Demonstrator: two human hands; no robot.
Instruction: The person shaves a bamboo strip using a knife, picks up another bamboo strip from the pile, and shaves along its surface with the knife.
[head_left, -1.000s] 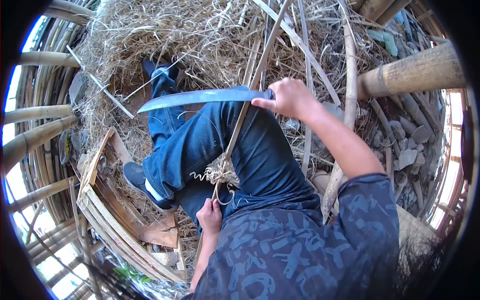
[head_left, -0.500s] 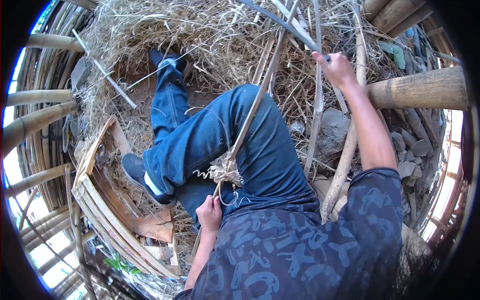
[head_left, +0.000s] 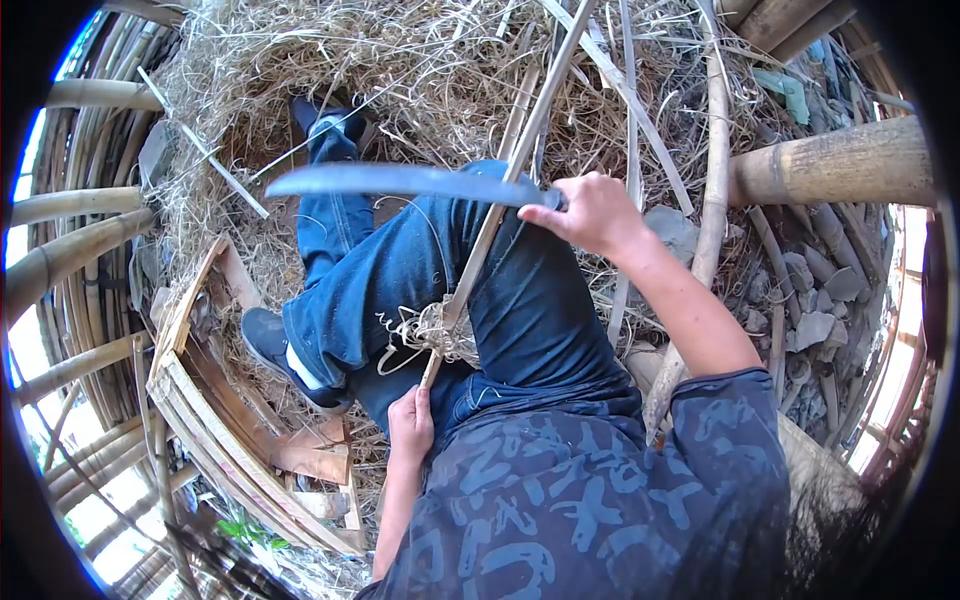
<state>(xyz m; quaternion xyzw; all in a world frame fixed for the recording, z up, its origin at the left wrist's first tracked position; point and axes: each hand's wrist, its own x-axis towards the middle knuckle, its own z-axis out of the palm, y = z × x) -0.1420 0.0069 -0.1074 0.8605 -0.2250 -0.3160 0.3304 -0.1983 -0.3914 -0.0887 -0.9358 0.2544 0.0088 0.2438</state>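
My right hand (head_left: 597,212) is wrapped around the handle of a long knife (head_left: 380,181) with a slightly curved blade. Its blade points left above my bent knee and passes over a long bamboo strip (head_left: 476,262). Closed on the lower end of that strip is my left hand (head_left: 410,425), close to my lap. From there the strip slants up across my thigh toward the top of the view. Curled shavings (head_left: 436,328) bunch around the strip just above my left hand.
Dry shavings (head_left: 420,60) cover the ground ahead. A broken wooden frame (head_left: 215,440) lies at left. To the right are a thick bamboo pole (head_left: 835,165), a thinner pole (head_left: 715,190) and stones (head_left: 815,330). Bamboo walls stand on both sides.
My right hand has moved down and left, and the knife has swung from pointing up and away to lying across the strip. My left hand has shifted slightly left, still on the strip.
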